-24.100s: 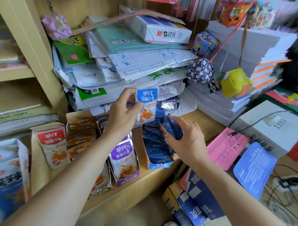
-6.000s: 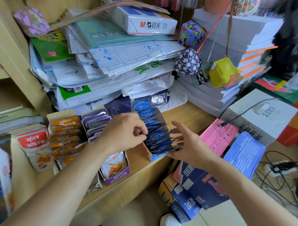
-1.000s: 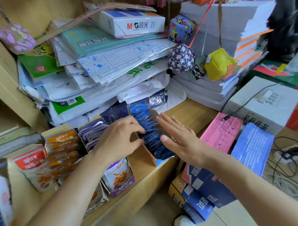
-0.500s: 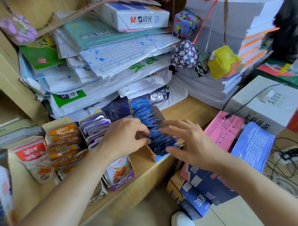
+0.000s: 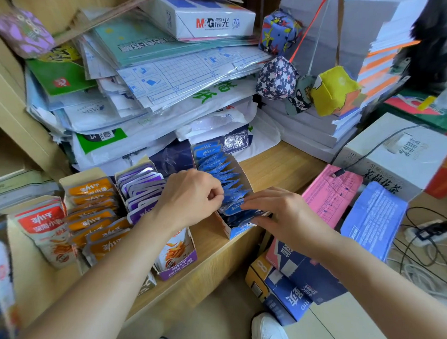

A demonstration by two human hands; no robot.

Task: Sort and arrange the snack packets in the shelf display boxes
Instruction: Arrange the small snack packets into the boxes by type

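A small stationery-and-snack shop: display boxes [image 5: 178, 269] of snack packets [image 5: 95, 190] line the near wooden shelf [image 5: 275, 168]; a copy-paper ream [image 5: 210, 21] tops wrapped paper packs [image 5: 157, 75] behind.

Four open display boxes sit in a row across the lower left: one red box [image 5: 26, 276], one orange box [image 5: 72, 176], one purple box [image 5: 178, 269] and one blue box [image 5: 236, 232]. The blue packets [image 5: 224, 174] overlap too tightly to count.

Two hands meet at centre, the left hand [image 5: 191, 198] and the right hand [image 5: 284, 214].

There are five cloth pouches. One purple pouch [image 5: 24, 33] is at upper left. The other four cluster right of top centre: a blue pouch [image 5: 280, 32], a starry pouch [image 5: 276, 77], a dog-print pouch [image 5: 298, 101] and a yellow pouch [image 5: 331, 89].

One M&G paper ream [image 5: 205, 19] lies at the top.
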